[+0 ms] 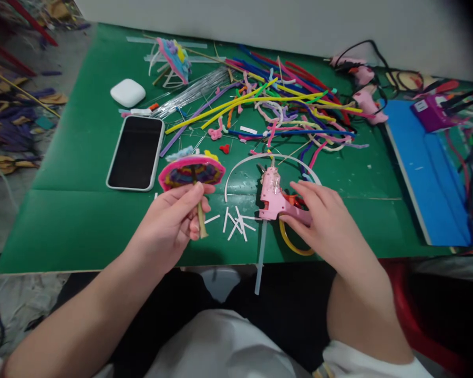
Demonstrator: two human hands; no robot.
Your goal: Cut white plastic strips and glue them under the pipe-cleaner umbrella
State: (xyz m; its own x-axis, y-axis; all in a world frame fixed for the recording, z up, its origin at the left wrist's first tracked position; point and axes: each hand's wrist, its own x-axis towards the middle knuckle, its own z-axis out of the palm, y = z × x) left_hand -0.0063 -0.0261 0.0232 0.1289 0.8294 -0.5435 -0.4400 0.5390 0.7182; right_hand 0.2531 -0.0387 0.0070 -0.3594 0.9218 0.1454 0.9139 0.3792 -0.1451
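1. Clearly, the left hand (173,218) is clamped on the umbrella (191,173): thumb and fingers pinch its tan stick (202,220), hiding the middle; the stick's lower end shows beneath. The top faces away, so only its edge trimmings can be made out.
2. The right hand (327,218) is at the handle of the pink gun (271,194), thumb against it, fingers spread above; whether it grips, I cannot tell.
3. Just left of the right hand, a yellow loop (297,251) is partly covered by the gun and hand; what it belongs to is unclear.
4. A pale band (243,162) arches beyond the gun, its far end passing behind the right hand.
5. White strips (240,223) overlap between the hands.
6. Well right of the right hand, a purple box (429,113) is blurred.
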